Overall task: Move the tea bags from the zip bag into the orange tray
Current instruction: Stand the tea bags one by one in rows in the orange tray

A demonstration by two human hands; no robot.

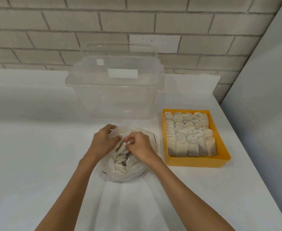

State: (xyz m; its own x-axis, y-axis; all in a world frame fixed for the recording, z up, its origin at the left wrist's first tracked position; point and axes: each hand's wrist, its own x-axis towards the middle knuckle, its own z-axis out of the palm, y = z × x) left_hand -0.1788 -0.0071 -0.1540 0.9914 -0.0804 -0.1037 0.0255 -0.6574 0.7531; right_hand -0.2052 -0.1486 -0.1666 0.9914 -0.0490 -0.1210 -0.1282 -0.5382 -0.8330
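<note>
The left hand [103, 140] grips the crumpled plastic of the zip bag [133, 172], while the right hand [140, 145], fingers curled, pinches a few tea bags [120, 161] at its mouth. If the slack plastic slips, loose bags could spill onto the desk [36, 147]. The orange tray [193, 161], right of the hands, looks nearly full, so additions may topple its rows. Beyond the hands, the clear container [115, 97] carries white labels with no readable writing.
</note>
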